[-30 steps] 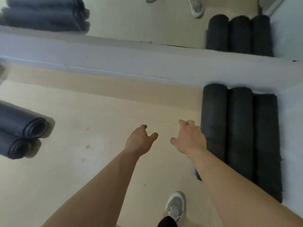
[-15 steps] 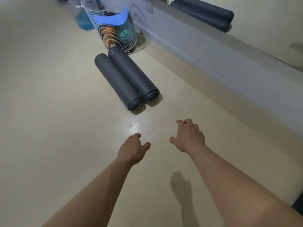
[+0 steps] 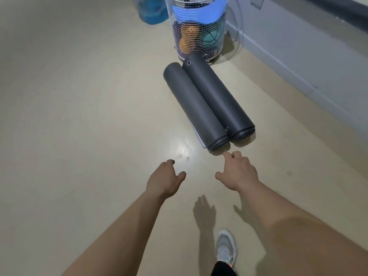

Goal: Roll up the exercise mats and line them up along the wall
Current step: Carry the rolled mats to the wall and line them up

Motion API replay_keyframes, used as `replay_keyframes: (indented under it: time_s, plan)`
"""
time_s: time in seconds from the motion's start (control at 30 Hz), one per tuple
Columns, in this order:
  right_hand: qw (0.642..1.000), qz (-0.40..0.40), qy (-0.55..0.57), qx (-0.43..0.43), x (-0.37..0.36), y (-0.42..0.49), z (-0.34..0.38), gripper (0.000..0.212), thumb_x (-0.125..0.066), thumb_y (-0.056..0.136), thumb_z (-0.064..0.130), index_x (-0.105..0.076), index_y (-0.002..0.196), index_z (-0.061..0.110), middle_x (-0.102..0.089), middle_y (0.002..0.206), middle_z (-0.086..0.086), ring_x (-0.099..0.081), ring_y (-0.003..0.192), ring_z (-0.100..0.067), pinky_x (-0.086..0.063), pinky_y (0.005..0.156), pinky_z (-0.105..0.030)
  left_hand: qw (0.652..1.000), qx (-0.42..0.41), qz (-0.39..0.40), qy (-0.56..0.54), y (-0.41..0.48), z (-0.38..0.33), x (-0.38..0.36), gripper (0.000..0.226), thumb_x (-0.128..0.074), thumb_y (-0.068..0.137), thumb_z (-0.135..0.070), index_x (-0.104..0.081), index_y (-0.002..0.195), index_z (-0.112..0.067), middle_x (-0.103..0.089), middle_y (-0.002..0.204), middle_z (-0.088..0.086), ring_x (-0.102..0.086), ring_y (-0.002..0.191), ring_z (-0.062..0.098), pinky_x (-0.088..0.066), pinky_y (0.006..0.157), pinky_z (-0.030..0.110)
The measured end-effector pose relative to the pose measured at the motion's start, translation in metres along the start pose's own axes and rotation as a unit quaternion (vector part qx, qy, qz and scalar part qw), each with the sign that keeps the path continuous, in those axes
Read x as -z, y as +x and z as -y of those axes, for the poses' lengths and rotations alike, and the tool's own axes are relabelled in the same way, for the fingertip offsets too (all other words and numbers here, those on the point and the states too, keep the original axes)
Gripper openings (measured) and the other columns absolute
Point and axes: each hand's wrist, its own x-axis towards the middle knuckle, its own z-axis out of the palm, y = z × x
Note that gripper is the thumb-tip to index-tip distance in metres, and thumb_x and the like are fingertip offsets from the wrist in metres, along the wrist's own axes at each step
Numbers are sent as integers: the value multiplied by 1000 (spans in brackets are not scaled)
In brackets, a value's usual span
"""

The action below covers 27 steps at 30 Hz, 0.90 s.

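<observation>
Two rolled mats lie side by side on the floor [image 3: 79, 116], touching along their length and angled away from the person. The left mat [image 3: 195, 106] has a flap of its loose edge showing under its near end; the right mat [image 3: 218, 98] sits closer to the wall [image 3: 298, 46], well apart from its base. Their far ends sit just in front of a wire basket [image 3: 197, 26] holding coloured items. Both arms reach forward over the floor. The left hand [image 3: 164, 181] is empty, fingers loosely spread and curled. The right hand [image 3: 237, 173] is also empty and spread, its fingertips near the near end of the left mat, not touching it. A pale shoe [image 3: 226, 251] stands below the right arm
</observation>
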Motion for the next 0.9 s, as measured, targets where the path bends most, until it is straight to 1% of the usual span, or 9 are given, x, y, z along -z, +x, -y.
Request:
replay_keyframes:
  time_s: [0.13, 0.23, 0.37, 0.47, 0.6, 0.67, 0.73, 0.8, 0.9]
  plan:
    - [999, 11, -2, -41, 20, 58, 31, 55, -60, 93, 43, -42, 139, 20, -42, 141, -6, -46, 124, -31, -46, 91, -41, 1000, 10, 11, -14, 69, 19, 42, 66, -52, 102, -45, -34, 157, -14, -47, 154, 6, -51, 136, 23, -44, 105, 37]
    - [997, 16, 25, -75, 33, 101, 58, 55, -60, 94, 43, -41, 141, 20, -42, 142, -7, -46, 126, -31, -43, 87, -39, 999, 2, 36, -4, 120, 25, 76, 70, -57, 100, -44, -32, 158, -14, -46, 155, 6, -52, 135, 23, -45, 104, 36]
    - [983, 16, 105, -153, 48, 160, 83, 61, -60, 95, 43, -40, 146, 18, -42, 138, -9, -48, 126, -34, -46, 96, -40, 996, -34, 69, 40, 198, 16, 124, 71, -58, 100, -44, -30, 158, -16, -44, 156, 4, -51, 136, 22, -45, 104, 36]
    - [963, -5, 177, -203, 53, 198, 99, 67, -64, 94, 44, -39, 149, 14, -45, 137, -14, -49, 127, -38, -45, 99, -42, 988, -79, 89, 100, 257, -2, 152, 69, -56, 101, -45, -29, 158, -17, -43, 156, 3, -50, 136, 23, -44, 103, 36]
    - [940, -23, 233, -248, 57, 247, 111, 59, -63, 93, 45, -45, 137, 12, -50, 133, -12, -48, 128, -36, -44, 98, -39, 971, -131, 114, 165, 330, -43, 168, 65, -55, 100, -41, -33, 157, -18, -45, 155, 3, -50, 136, 23, -44, 106, 37]
    - [917, -19, 290, -275, 57, 267, 110, 61, -65, 92, 45, -45, 139, 11, -49, 134, -14, -50, 126, -37, -48, 95, -41, 961, -153, 133, 189, 362, -66, 170, 61, -54, 100, -34, -35, 155, -17, -46, 155, 3, -50, 137, 23, -43, 109, 37]
    - [894, -33, 327, -305, 52, 286, 106, 62, -68, 90, 44, -46, 139, 11, -50, 132, -15, -55, 120, -39, -52, 91, -42, 949, -182, 144, 214, 394, -87, 168, 59, -54, 100, -31, -37, 154, -17, -46, 155, 2, -50, 137, 22, -43, 108, 36]
    - [873, -39, 346, -341, 47, 304, 102, 61, -69, 90, 43, -47, 137, 11, -51, 132, -15, -56, 118, -38, -52, 90, -41, 935, -215, 145, 240, 425, -102, 165, 58, -54, 99, -32, -38, 153, -17, -47, 155, 2, -50, 136, 23, -43, 108, 35]
    - [847, -45, 365, -383, 36, 326, 99, 58, -64, 92, 43, -44, 137, 12, -48, 132, -14, -54, 121, -38, -48, 90, -39, 907, -264, 147, 292, 469, -117, 157, 53, -55, 100, -36, -43, 148, -16, -49, 151, 5, -53, 133, 27, -42, 106, 35]
